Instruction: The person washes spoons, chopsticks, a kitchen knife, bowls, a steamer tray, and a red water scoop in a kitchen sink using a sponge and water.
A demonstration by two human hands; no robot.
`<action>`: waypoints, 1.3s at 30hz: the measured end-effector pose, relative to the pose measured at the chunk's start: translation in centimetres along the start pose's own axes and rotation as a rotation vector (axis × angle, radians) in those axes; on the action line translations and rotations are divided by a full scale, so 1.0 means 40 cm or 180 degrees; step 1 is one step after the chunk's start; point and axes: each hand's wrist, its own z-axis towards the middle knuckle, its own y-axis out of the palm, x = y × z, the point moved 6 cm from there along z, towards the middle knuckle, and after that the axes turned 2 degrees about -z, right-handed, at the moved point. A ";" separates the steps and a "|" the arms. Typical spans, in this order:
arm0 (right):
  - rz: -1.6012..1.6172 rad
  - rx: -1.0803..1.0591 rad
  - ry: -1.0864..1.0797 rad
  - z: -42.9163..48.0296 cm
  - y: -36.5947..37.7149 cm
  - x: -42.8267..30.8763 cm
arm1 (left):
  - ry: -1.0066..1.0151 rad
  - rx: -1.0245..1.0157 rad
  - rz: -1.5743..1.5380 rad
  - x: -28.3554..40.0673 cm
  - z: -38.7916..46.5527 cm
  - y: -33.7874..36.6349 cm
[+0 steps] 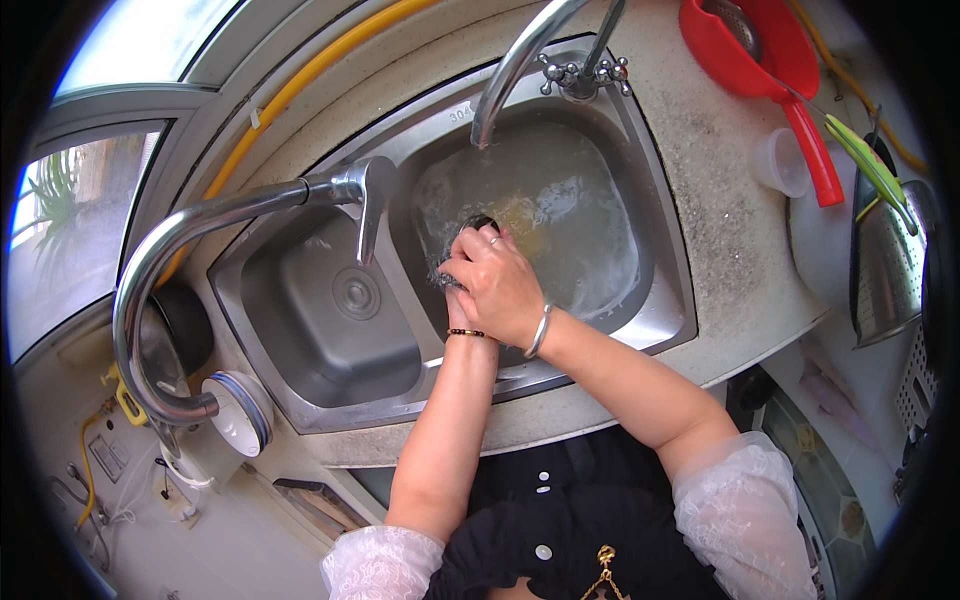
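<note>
My right hand (496,274), with a ring and a silver bangle, is curled over the left side of the large sink basin (658,225). A steel wool scourer (448,279) shows under its fingers. Just beyond the fingertips is the edge of a dark, shiny object (480,222), too covered to name. My left hand (459,304) lies beneath the right one, mostly hidden; a beaded bracelet circles its wrist. Cloudy water (592,262) fills the basin, with a blurred yellowish patch below the surface. A chrome spout (487,124) hangs over the water.
Left of the basin sits a smaller sink bowl (330,330) with a drain. A tall curved faucet (135,300) arches over the left side, near stacked bowls (244,412). On the right counter are a red plastic scoop (750,67), a clear cup (781,161) and a perforated metal colander (896,262).
</note>
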 end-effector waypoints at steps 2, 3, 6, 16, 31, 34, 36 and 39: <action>-0.0084 0.0190 0.0445 0.015 -0.019 0.037 | -0.0215 0.0344 0.0259 -0.012 0.006 0.003; -0.0138 0.0364 0.0830 0.037 -0.031 0.067 | -0.0534 0.0683 0.0391 -0.014 0.006 -0.022; 0.0246 -0.0394 0.1598 0.072 -0.008 0.175 | -0.0993 0.0769 0.0159 -0.063 -0.023 0.030; 0.3632 0.0080 0.2856 -0.033 0.003 0.262 | -0.1246 0.1378 0.0633 -0.006 -0.046 -0.014; 0.0589 -0.0108 0.0068 0.048 -0.103 0.058 | 0.0043 0.0903 0.2821 0.110 -0.051 0.103; 0.1036 -0.0021 0.0667 -0.051 -0.100 0.123 | 0.0229 0.1101 0.2316 0.132 -0.049 0.147; 0.1398 0.0626 0.1394 -0.113 -0.092 0.149 | -0.0069 0.1320 0.2106 0.114 -0.039 0.139; 0.1032 0.1017 0.2380 -0.149 -0.071 0.250 | -0.0351 0.1188 0.1247 0.078 -0.038 0.135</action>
